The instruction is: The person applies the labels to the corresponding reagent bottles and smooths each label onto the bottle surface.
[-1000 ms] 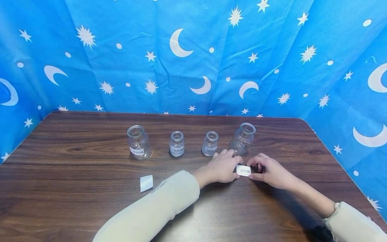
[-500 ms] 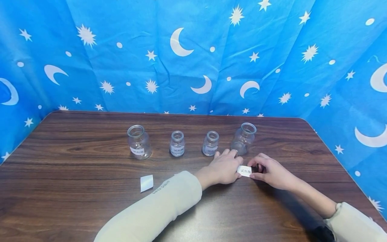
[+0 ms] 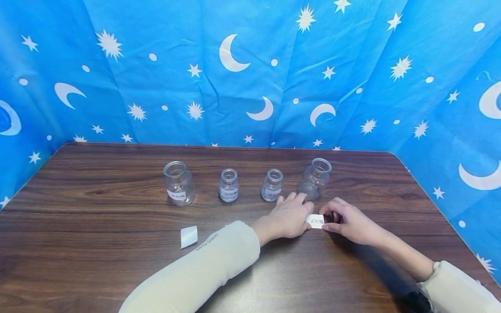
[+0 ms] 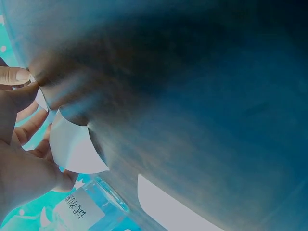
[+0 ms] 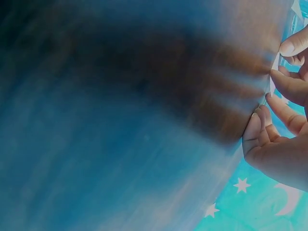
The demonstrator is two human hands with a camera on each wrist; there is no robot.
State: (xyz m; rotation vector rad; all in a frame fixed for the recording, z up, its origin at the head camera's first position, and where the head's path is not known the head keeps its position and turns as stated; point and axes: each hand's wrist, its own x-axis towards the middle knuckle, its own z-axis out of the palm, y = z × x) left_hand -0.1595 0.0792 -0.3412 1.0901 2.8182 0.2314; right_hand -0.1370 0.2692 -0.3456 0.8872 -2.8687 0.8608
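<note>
Between the two hands, low over the wooden table, is a small white label with dark printed characters. My left hand holds its left edge between thumb and index finger, the other fingers spread toward the jars. At the opposite edge, my right hand pinches it with thumb and fingertips, the remaining fingers curled. Just behind stands a large glass jar with no label showing; my left fingers overlap its base. In the right wrist view the label appears as a thin white sliver among the fingertips.
To the left, a row holds two small labelled glass jars and a large labelled jar. A white paper piece lies beside the left sleeve. Blue star-and-moon cloth hangs behind the table.
The hands keep their places around the label, which shifts very slightly and changes its tilt. The jars and the loose paper piece stay where they were.
</note>
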